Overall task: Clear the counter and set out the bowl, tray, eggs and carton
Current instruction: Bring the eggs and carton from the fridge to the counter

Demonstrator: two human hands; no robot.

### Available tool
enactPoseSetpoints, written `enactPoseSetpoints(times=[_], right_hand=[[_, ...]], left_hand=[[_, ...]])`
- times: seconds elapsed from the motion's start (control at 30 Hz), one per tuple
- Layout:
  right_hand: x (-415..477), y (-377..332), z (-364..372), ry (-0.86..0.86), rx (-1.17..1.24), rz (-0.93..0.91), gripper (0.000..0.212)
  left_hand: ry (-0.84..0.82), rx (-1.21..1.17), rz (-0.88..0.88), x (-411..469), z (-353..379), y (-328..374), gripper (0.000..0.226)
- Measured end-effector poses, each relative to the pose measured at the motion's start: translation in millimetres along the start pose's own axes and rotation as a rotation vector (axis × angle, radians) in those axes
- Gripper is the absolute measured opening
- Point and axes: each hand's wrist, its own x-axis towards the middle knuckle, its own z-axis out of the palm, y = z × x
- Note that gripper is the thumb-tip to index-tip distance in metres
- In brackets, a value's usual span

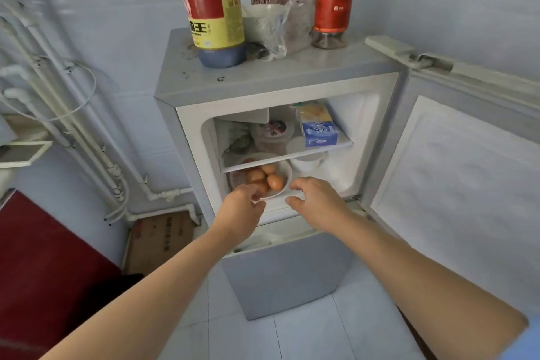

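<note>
At frame centre, the left hand (244,206) gripped the near rim of the white bowl (287,176) holding eggs (274,181), low inside the fridge (263,82), while the right hand (317,202) hovered just beside it, fingers (295,184) spread and holding nothing.

Both arms are stretched forward; the bowl (287,177) is pinched by the left hand (244,209), the right hand (317,202) held loosely curled.

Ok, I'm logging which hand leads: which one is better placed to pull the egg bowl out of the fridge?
Left, probably. The left hand is at the near rim of the bowl, fingers curled on it beside the eggs. The right hand is open just right of it, seemingly not touching.
</note>
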Motion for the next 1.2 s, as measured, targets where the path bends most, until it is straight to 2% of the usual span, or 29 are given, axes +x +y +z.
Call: enactPoseSetpoints(times=[0.17, 0.3, 0.47, 0.57, 0.67, 0.73, 0.83, 0.93, 1.03, 1.2], right_hand=[[74.9, 33.2, 49.7, -0.028, -0.043, -0.060, 0.029], [130.6, 55.8, 88.2, -0.027, -0.093, -0.120, 0.022], [168.6, 72.1, 117.7, -0.029, -0.154, -0.157, 0.032], [180.5, 76.0, 129.1, 0.000, -0.169, -0.144, 0.039], [187.3, 74.5, 134.5, 0.068, -0.196, -0.118, 0.047], [187.8, 72.2, 134.1, 0.096, -0.228, -0.105, 0.048], [181.6, 68.8, 129.8, 0.136, -0.212, -0.108, 0.046], [165.0, 64.8, 120.4, 0.177, -0.157, -0.113, 0.044], [137.2, 58.4, 110.2, 0.143, -0.147, -0.090, 0.041], [74.0, 30.4, 83.6, 0.091, -0.115, -0.086, 0.040]], left_hand=[[0.032, 0.065, -0.036, 65.8, 45.4, -38.1, 0.022], [0.066, 0.111, 0.028, 111.4, 75.7, -66.1, 0.029], [0.148, 0.173, 0.113, 137.7, 98.8, -94.7, 0.029], [0.186, 0.231, 0.063, 146.0, 106.5, -101.4, 0.031], [0.145, 0.375, 0.001, 154.6, 110.4, -103.1, 0.031], [0.149, 0.446, -0.014, 157.3, 111.2, -99.9, 0.030], [0.163, 0.331, -0.050, 155.8, 106.5, -95.0, 0.030], [0.181, 0.236, -0.007, 142.2, 101.1, -85.6, 0.033], [0.129, 0.206, -0.008, 116.3, 96.7, -75.5, 0.039], [0.109, 0.181, 0.003, 56.8, 64.2, -53.5, 0.031]])
